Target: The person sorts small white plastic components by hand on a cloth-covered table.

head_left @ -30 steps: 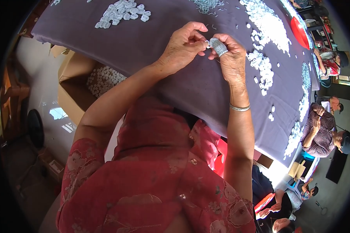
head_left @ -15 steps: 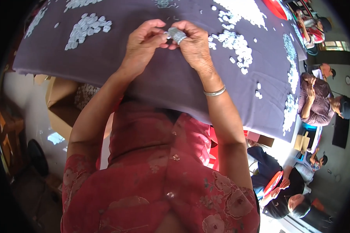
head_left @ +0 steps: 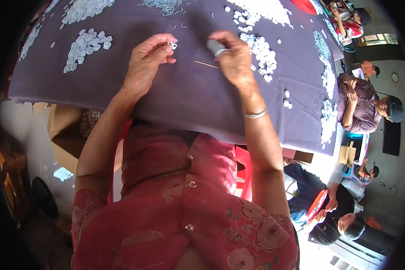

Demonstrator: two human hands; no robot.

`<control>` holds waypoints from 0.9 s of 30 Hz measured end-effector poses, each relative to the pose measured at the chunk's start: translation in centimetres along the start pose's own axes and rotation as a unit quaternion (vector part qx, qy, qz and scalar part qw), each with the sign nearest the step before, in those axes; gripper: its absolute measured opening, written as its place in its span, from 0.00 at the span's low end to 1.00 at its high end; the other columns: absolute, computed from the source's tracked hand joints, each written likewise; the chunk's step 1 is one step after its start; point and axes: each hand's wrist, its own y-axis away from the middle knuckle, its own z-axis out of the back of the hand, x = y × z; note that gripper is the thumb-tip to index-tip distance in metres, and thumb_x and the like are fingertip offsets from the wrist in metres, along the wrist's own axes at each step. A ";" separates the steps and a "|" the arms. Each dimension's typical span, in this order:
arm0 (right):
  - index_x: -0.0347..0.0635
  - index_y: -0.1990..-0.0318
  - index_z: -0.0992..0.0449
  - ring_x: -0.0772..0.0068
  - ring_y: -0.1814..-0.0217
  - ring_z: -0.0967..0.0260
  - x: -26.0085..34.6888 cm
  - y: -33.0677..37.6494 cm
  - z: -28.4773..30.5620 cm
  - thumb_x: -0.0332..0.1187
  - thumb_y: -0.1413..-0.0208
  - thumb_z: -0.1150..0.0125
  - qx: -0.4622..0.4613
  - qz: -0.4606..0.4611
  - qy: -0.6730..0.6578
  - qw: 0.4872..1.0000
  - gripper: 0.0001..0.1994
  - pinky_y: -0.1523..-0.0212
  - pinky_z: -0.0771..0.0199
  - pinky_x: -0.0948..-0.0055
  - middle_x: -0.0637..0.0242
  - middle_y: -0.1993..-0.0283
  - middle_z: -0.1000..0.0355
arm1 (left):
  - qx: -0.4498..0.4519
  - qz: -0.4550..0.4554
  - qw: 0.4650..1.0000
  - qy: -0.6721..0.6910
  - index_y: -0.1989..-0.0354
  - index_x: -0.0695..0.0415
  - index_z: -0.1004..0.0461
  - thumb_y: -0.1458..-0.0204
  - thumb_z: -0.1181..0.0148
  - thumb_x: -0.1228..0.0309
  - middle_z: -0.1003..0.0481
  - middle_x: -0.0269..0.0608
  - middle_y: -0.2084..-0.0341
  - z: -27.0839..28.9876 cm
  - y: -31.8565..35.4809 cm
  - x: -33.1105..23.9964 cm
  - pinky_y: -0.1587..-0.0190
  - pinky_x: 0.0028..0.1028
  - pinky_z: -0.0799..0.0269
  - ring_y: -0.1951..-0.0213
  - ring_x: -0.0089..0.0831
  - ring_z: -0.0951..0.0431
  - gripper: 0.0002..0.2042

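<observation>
My left hand (head_left: 145, 63) is closed above the dark cloth, pinching a small white plastic piece (head_left: 173, 46) between thumb and fingertips. Apart from it on the right, my right hand (head_left: 236, 59) is blurred, its fingers curled round a silvery-grey rounded object (head_left: 217, 47) whose kind I cannot make out. A thin brown stick (head_left: 206, 64) shows between the hands, its right end close to my right hand; whether it is held or lies on the cloth, I cannot tell. Loose white pieces (head_left: 262, 54) lie just beyond my right hand.
The purple-grey cloth (head_left: 184, 105) covers the table. White pieces (head_left: 83, 47) are piled at left, small grey pins (head_left: 164, 5) at the far middle. A red container (head_left: 305, 5) stands far right. An open cardboard box (head_left: 60, 130) sits below left. Several people work at right.
My hands were together and have come apart, the left one going left and slightly down, the right one going right with the silvery object. The brown stick has come into sight.
</observation>
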 end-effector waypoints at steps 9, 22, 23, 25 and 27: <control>0.41 0.64 0.23 0.65 0.66 0.25 -4.5 0.7 11.2 0.23 0.57 0.45 -0.050 -0.033 0.335 0.940 0.11 0.61 0.28 0.72 0.59 0.68 0.24 | 0.020 0.018 0.999 0.031 0.61 0.57 0.26 0.46 0.48 0.73 0.30 0.32 0.65 -0.5 0.2 -0.1 0.63 0.23 0.28 0.65 0.19 0.30 0.07; 0.37 0.60 0.26 0.78 0.63 0.30 -0.7 0.6 5.2 0.20 0.53 0.42 0.135 -0.050 0.152 0.978 0.10 0.59 0.29 0.81 0.67 0.67 0.27 | 0.031 0.017 0.998 0.042 0.61 0.56 0.26 0.46 0.47 0.71 0.29 0.32 0.64 0.0 0.0 -0.1 0.62 0.24 0.29 0.63 0.21 0.30 0.07; 0.36 0.60 0.26 0.79 0.63 0.31 -0.7 0.5 5.3 0.20 0.52 0.43 0.142 -0.068 0.115 0.981 0.10 0.59 0.29 0.81 0.68 0.66 0.27 | 0.027 0.017 0.999 0.043 0.61 0.56 0.26 0.46 0.47 0.71 0.29 0.32 0.64 0.0 0.0 0.0 0.62 0.24 0.29 0.63 0.21 0.30 0.07; 0.36 0.59 0.27 0.80 0.62 0.32 -0.8 0.6 5.5 0.18 0.52 0.44 0.151 -0.077 0.129 0.977 0.11 0.59 0.30 0.82 0.69 0.65 0.29 | 0.033 0.025 0.997 0.060 0.61 0.56 0.26 0.47 0.46 0.71 0.29 0.33 0.63 0.0 -0.1 0.0 0.63 0.23 0.30 0.62 0.21 0.29 0.07; 0.35 0.60 0.27 0.81 0.63 0.32 -1.2 1.0 5.4 0.16 0.53 0.44 0.132 -0.060 0.104 0.984 0.11 0.59 0.30 0.83 0.70 0.66 0.28 | 0.032 0.030 0.997 0.068 0.61 0.56 0.26 0.47 0.46 0.71 0.28 0.33 0.63 0.0 0.0 -0.1 0.63 0.23 0.30 0.63 0.22 0.28 0.07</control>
